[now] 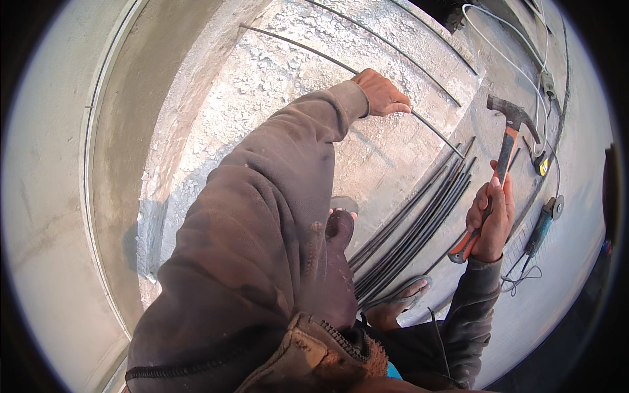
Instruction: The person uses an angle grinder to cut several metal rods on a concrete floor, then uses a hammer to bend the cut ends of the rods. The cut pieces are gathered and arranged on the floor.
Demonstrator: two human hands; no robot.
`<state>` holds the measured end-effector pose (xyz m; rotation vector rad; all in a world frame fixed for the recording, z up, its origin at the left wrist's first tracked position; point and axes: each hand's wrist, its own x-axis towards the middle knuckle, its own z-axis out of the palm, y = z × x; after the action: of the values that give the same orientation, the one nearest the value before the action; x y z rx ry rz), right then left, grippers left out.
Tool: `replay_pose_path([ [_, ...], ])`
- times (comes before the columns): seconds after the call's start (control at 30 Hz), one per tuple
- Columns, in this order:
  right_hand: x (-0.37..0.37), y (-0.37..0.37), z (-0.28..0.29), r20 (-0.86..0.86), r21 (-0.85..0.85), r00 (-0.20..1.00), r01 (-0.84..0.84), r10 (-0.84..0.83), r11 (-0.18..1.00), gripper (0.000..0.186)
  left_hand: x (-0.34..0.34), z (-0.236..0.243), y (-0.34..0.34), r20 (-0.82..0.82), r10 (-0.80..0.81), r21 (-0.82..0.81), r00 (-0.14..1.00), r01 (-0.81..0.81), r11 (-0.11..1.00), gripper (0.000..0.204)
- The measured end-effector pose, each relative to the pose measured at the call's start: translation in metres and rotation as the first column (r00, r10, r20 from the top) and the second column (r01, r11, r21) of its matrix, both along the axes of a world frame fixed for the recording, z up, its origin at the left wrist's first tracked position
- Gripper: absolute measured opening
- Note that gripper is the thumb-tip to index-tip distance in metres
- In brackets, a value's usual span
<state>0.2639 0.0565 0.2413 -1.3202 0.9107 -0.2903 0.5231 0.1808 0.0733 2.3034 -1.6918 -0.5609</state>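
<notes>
My left hand [383, 93] reaches forward and is closed around a thin steel rebar rod [438, 133], which lies across the rubble-strewn concrete slab. Its far-left end sits near a raised concrete edge, and its right end points toward a bundle of rods. On the right, my right hand [496, 219] grips a claw hammer [506, 154] by its orange and black handle, head up and away from the rod. Two more rods, a middle one [393, 46] and a farther one [440, 37], lie roughly parallel beyond the held rod.
A bundle of dark rods [419, 219] lies between my feet and the hammer. To the right are an angle grinder [540, 229] with its cord, a small yellow and black object [542, 165] and a looped white cable [511, 29]. A plastered wall [52, 164] rises on the left.
</notes>
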Motion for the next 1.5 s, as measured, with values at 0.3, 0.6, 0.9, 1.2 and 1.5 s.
replay_pose_path([
  [0.3,-0.047,0.039,-0.068,0.067,0.251,0.92,0.358,-0.385,0.899,0.034,-0.01,-0.018,-0.009,0.061,-0.022,0.011,0.998,0.021,1.0,0.038],
  [0.6,-0.082,0.045,-0.082,0.031,0.402,0.853,0.467,-0.521,0.788,0.033,-0.002,-0.03,-0.014,0.093,0.014,0.071,0.996,-0.021,0.997,0.039],
  [0.9,-0.089,0.046,-0.102,0.023,0.469,0.835,0.476,-0.549,0.744,0.035,0.002,-0.048,-0.02,0.176,-0.046,0.084,0.983,0.032,0.996,0.042],
  [1.2,-0.087,0.044,-0.11,-0.037,0.46,0.835,0.502,-0.549,0.733,0.035,-0.001,-0.049,-0.014,0.118,-0.051,0.047,0.992,0.046,0.998,0.044],
  [1.5,-0.085,0.043,-0.112,-0.017,0.462,0.856,0.465,-0.516,0.755,0.032,-0.001,-0.051,-0.011,0.094,-0.048,0.051,0.994,0.044,0.998,0.041],
])
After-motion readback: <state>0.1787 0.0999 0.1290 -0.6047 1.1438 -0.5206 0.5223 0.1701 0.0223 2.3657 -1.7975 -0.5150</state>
